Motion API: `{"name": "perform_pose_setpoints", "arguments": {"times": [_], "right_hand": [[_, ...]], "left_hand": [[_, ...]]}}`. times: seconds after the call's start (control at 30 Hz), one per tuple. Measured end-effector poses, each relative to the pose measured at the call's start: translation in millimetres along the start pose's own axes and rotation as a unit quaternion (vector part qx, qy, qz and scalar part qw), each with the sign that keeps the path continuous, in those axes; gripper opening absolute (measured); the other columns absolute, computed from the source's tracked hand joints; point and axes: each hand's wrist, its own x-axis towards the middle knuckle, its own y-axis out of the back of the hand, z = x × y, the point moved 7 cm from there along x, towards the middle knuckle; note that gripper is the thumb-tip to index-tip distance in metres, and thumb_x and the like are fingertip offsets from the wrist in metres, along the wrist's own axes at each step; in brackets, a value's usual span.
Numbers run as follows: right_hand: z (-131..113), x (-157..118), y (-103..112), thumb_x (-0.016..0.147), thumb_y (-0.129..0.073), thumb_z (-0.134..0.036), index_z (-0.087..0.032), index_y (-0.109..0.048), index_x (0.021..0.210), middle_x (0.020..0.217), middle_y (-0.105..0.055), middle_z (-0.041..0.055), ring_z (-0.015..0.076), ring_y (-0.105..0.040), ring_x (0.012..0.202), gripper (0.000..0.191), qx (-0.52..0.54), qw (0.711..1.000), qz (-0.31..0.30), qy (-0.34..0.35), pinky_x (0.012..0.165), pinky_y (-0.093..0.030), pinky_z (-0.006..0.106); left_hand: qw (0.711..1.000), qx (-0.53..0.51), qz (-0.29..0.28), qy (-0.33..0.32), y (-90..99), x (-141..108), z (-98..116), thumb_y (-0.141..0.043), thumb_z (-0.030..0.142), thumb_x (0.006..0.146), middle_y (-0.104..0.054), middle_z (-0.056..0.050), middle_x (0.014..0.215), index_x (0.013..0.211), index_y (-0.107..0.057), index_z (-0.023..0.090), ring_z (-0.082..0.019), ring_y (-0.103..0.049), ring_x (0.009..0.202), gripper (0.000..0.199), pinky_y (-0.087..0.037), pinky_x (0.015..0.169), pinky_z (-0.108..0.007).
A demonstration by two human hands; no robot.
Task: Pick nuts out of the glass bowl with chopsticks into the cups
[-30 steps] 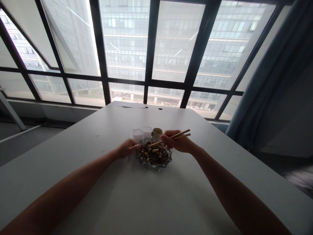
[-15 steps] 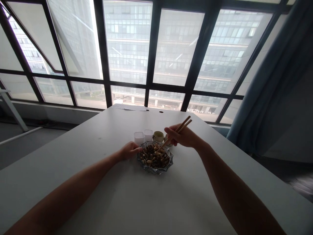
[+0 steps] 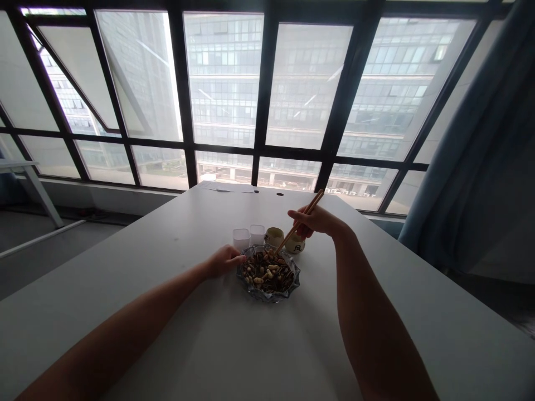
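A glass bowl (image 3: 271,298) with a jagged rim holds peanuts (image 3: 271,268) and dark seeds. My left hand (image 3: 224,260) grips the bowl's left rim between thumb and fingers. Wooden chopsticks (image 3: 303,218) are held in my closed right hand (image 3: 311,220), above the bowl's far right side. Their tips point down at the far edge of the nuts; whether they pinch anything is too small to tell. Just behind the bowl stand two white translucent cups (image 3: 241,238) (image 3: 257,234), a yellowish cup (image 3: 274,236) and another cup with a dark character (image 3: 295,245), partly under my right hand.
The white table (image 3: 175,223) stretches toward large windows. Papers (image 3: 229,187) lie at its far end near two dark round holes. A blue curtain (image 3: 455,167) hangs at the right, and a white-legged table (image 3: 42,195) stands at the far left.
My right hand and the chopsticks have shifted toward the bowl's far side, and the chopsticks stand steeper. More of the cup with the character shows. My left hand stays on the rim; the view has shifted slightly.
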Motion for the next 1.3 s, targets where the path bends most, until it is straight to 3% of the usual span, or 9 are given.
{"name": "perform_pose_setpoints", "arguments": {"times": [0.13,0.3,0.73,0.8,0.97,1.1,1.3], "right_hand": [[15.7,-5.0,5.4,0.086,-0.067,-0.057,-0.012,-0.069,0.066,0.062,-0.073,0.0102,0.0158,-0.069,0.050,0.049,-0.006,0.999,-0.019,-0.050,0.045,-0.057,0.021],[13.9,-15.1,0.0,0.089,-0.063,-0.057,-0.011,-0.067,0.064,0.061,-0.072,0.0104,0.0149,-0.068,0.048,0.053,-0.051,0.993,-0.052,-0.089,0.045,-0.055,0.020],[-2.6,-29.3,11.7,0.102,-0.052,-0.034,-0.011,-0.064,0.063,0.055,-0.069,0.0078,0.0128,-0.065,0.044,0.047,-0.034,0.998,0.012,-0.051,0.043,-0.051,0.019],[-5.6,-32.0,13.5,0.101,-0.053,-0.034,-0.012,-0.064,0.062,0.055,-0.069,0.0077,0.0127,-0.064,0.043,0.047,-0.034,0.998,0.013,-0.046,0.043,-0.051,0.020],[1.1,-34.1,1.4,0.096,-0.060,-0.042,-0.011,-0.068,0.063,0.056,-0.070,0.0090,0.0126,-0.063,0.041,0.047,-0.047,0.994,-0.066,-0.078,0.043,-0.052,0.020],[13.1,-28.3,-9.7,0.096,-0.060,-0.043,-0.010,-0.069,0.064,0.058,-0.072,0.0098,0.0144,-0.067,0.046,0.047,-0.039,0.989,-0.092,-0.108,0.046,-0.055,0.021],[23.8,-14.5,-11.3,0.095,-0.061,-0.044,-0.012,-0.068,0.064,0.058,-0.072,0.0082,0.0163,-0.069,0.048,0.046,-0.011,0.994,-0.056,-0.092,0.048,-0.058,0.023]], "left_hand": [[1.000,-0.005,-0.002,0.000,-1.5,0.3,0.2,-0.044,0.065,0.083,-0.018,0.005,0.055,0.052,-0.027,0.020,-0.007,-0.019,0.054,0.058,-0.014,0.049,-0.024],[1.000,-0.005,0.003,0.000,-1.8,0.2,2.0,-0.044,0.064,0.084,-0.018,0.005,0.055,0.051,-0.028,0.019,-0.007,-0.019,0.055,0.058,-0.015,0.049,-0.024],[1.000,-0.002,0.005,0.016,-1.5,-0.9,-0.5,-0.044,0.065,0.083,-0.017,0.005,0.054,0.052,-0.027,0.020,-0.007,-0.019,0.054,0.058,-0.013,0.050,-0.025],[1.000,0.001,0.003,0.013,-2.2,-0.7,-0.8,-0.043,0.066,0.084,-0.017,0.005,0.055,0.052,-0.028,0.020,-0.007,-0.019,0.054,0.058,-0.013,0.050,-0.025],[1.000,0.013,0.003,0.007,-2.7,0.5,-0.2,-0.042,0.065,0.085,-0.017,0.005,0.055,0.053,-0.025,0.020,-0.007,-0.018,0.053,0.058,-0.014,0.050,-0.026],[1.000,0.013,0.000,0.014,-3.3,0.9,-0.5,-0.042,0.065,0.084,-0.018,0.005,0.054,0.053,-0.025,0.020,-0.007,-0.019,0.053,0.057,-0.014,0.050,-0.026],[1.000,0.009,0.007,0.011,-3.2,1.2,0.2,-0.043,0.066,0.084,-0.017,0.006,0.053,0.052,-0.026,0.020,-0.007,-0.019,0.053,0.058,-0.014,0.050,-0.025]]}}
